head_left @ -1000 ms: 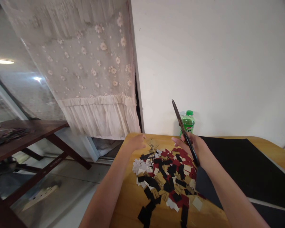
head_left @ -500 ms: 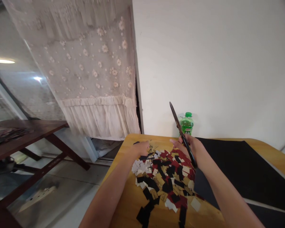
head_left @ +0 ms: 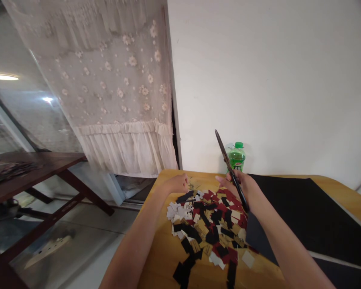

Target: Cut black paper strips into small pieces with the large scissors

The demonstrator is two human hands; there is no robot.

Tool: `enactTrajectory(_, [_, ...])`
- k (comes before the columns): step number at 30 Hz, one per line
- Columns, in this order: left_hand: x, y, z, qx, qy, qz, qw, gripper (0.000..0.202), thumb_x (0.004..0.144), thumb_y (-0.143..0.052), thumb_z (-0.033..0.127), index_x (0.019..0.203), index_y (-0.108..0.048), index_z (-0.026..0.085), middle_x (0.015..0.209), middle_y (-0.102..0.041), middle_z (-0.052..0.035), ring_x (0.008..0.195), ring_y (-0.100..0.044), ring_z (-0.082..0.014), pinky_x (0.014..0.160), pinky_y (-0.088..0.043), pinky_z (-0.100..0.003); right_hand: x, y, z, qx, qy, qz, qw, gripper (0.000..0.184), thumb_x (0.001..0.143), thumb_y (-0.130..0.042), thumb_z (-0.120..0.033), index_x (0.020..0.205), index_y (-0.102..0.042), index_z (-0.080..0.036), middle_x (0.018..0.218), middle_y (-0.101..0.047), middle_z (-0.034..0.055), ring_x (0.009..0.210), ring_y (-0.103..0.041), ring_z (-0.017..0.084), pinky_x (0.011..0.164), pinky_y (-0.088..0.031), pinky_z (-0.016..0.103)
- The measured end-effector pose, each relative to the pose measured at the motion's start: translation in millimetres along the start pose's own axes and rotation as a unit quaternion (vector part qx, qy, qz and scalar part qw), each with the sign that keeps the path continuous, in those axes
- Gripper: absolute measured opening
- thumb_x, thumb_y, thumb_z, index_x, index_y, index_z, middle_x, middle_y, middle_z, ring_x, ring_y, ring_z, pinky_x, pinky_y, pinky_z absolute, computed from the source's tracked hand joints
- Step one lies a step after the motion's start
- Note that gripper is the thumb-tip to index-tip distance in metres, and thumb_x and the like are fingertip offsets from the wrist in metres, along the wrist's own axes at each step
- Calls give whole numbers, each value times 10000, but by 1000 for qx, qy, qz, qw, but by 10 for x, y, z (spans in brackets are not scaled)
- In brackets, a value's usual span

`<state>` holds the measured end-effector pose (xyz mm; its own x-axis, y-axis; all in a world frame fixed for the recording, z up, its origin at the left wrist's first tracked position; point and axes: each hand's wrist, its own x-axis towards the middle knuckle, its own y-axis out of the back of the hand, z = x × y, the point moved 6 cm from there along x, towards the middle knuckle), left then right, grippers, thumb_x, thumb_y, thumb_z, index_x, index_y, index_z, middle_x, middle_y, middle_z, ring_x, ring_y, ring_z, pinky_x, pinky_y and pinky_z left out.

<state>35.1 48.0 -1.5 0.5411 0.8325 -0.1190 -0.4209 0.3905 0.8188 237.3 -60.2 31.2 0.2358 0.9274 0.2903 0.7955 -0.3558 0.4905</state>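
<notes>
A pair of dark scissors (head_left: 222,149) is gripped in my right hand (head_left: 243,184), blades pointing up and to the left. My left hand (head_left: 178,183) is over the table's back left corner with its fingers curled in; whether anything is inside them is hidden. Between my forearms lies a heap of small cut paper pieces (head_left: 210,218) in black, red, tan and white. Dark strips (head_left: 185,196) rest at the heap's back left edge, just below my left hand. Under and beyond my right forearm lies a large black sheet (head_left: 291,212).
Behind my right hand, a green-capped bottle (head_left: 238,154) stands close to the white wall (head_left: 267,88). The wooden table's (head_left: 156,249) left edge runs beside my left forearm. A lace curtain (head_left: 120,96) hangs at the left, near a dark red-brown table (head_left: 60,160).
My left hand has risen slightly and its fingers have curled in, uncovering more of the dark strips below. A dark bit seen behind that hand no longer shows. My right hand and scissors stay put.
</notes>
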Motion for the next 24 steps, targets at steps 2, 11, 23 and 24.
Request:
enactTrajectory(2, [-37, 55, 63, -37, -16, -17, 999, 261, 616, -659, 162, 772, -453, 202, 795, -634, 3, 753, -612, -160, 640, -435, -235, 0, -7, 1, 7, -4, 3, 1000, 261, 697, -624, -425, 625, -473, -225, 586, -604, 1, 580, -582, 188, 596, -447, 295])
enactTrajectory(11, [-284, 69, 730, -602, -101, -119, 783, 379, 607, -783, 190, 692, -415, 161, 706, -570, 22, 747, -631, -116, 831, -464, -278, -108, 38, -224, 194, -4, 48, 980, 449, 636, -682, -530, 596, -358, -222, 673, -608, 19, 470, -437, 108, 452, -349, 253])
enactTrajectory(23, [-347, -63, 851, -662, -59, -164, 729, 311, 620, -774, 149, 693, -472, 140, 684, -583, -12, 696, -649, -155, 747, -501, -276, -92, -1, -189, 382, -4, 59, 922, 452, 582, -795, -368, 618, -375, -204, 707, -630, -4, 377, -345, 37, 337, -265, 201])
enactTrajectory(24, [-352, -60, 861, -661, -56, -161, 731, 300, 622, -772, 151, 692, -480, 139, 688, -589, -19, 685, -643, -147, 734, -499, -268, -97, -6, -201, 391, -3, 62, 918, 456, 578, -799, -366, 618, -375, -203, 688, -624, -11, 368, -339, 33, 333, -262, 198])
